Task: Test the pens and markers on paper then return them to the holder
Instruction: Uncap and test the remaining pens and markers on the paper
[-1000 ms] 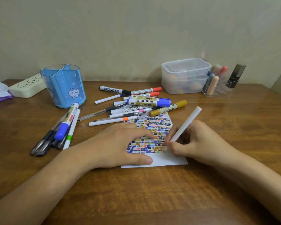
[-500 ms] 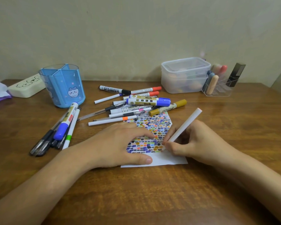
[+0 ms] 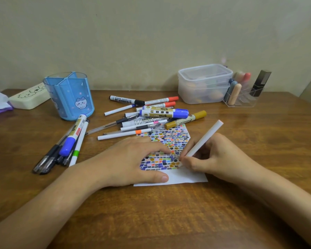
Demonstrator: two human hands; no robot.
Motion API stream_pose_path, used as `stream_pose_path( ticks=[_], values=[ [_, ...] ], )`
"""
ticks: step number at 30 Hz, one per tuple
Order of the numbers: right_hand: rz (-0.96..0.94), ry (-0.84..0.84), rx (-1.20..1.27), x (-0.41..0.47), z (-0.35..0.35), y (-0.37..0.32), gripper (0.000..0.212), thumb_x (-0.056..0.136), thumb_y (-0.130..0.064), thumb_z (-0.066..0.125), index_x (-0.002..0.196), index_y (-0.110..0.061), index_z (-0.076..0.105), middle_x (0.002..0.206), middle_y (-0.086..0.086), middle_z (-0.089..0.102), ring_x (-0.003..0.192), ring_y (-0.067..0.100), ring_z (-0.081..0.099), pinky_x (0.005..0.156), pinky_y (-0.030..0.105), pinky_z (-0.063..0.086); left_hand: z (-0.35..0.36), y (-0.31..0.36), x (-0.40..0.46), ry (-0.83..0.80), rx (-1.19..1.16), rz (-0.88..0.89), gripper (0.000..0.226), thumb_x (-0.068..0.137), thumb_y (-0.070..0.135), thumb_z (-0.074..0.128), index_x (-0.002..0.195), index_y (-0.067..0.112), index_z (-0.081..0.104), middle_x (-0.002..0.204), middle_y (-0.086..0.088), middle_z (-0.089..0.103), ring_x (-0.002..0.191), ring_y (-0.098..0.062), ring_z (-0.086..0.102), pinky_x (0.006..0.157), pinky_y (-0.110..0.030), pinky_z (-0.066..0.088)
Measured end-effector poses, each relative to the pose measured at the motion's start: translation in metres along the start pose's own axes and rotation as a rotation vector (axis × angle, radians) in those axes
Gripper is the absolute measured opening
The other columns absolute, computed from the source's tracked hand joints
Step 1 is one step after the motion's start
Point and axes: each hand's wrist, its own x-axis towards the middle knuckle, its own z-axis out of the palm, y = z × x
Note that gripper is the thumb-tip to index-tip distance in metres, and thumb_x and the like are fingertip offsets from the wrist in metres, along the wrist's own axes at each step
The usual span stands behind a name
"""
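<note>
While tip on paper (image 3: 187,178) — white pen (image 3: 203,142) pinched in right-hand fingers (image 3: 190,161), left hand (image 3: 131,160) flat.

Glossy wooden table (image 3: 241,203), matt white paper (image 3: 187,178), translucent blue plastic holder (image 3: 70,97).

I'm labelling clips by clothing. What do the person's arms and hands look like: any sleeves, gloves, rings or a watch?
Both forearms are bare as far as the frame shows; no sleeve enters the view. The left hand and right hand wear no gloves, and no rings, watch or bracelet show on the visible fingers and wrists. The nails look short and unpainted.
</note>
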Motion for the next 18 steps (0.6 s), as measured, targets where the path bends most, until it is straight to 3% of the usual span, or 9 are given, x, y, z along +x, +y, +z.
stream_pose_path(
  ticks=[6,12,18],
  values=[
    [0.017,0.0,-0.009,0.0007,-0.0001,-0.001,0.012,0.079,-0.012,0.071,0.075,-0.023,0.074,0.071,-0.007,0.072,0.062,0.0,0.06,0.058,0.015,0.046,0.0018,-0.0033,0.0006,0.016,-0.01,0.015,0.066,0.078,0.079,0.052,0.138,0.058,0.034,0.135,0.023,0.047,0.121,0.002,0.042,0.103,-0.031,0.04],
    [0.01,-0.014,-0.007,-0.0003,0.0006,-0.0018,0.014,0.081,-0.009,0.072,0.076,-0.022,0.074,0.07,-0.008,0.072,0.062,0.0,0.06,0.059,0.014,0.046,0.0031,-0.0051,0.0013,0.031,0.002,0.028,0.064,0.08,0.077,0.051,0.138,0.057,0.036,0.117,0.026,0.048,0.107,0.006,0.043,0.088,-0.022,0.038],
    [0.062,0.023,0.076,0.0009,-0.002,-0.0005,0.013,0.084,-0.01,0.073,0.08,-0.023,0.071,0.073,-0.002,0.07,0.068,0.007,0.062,0.061,0.023,0.05,0.0033,-0.003,0.0002,0.064,-0.027,0.036,0.042,0.096,0.061,0.038,0.137,0.051,0.044,0.111,0.016,0.055,0.102,0.004,0.047,0.089,-0.023,0.041]
  ],
)
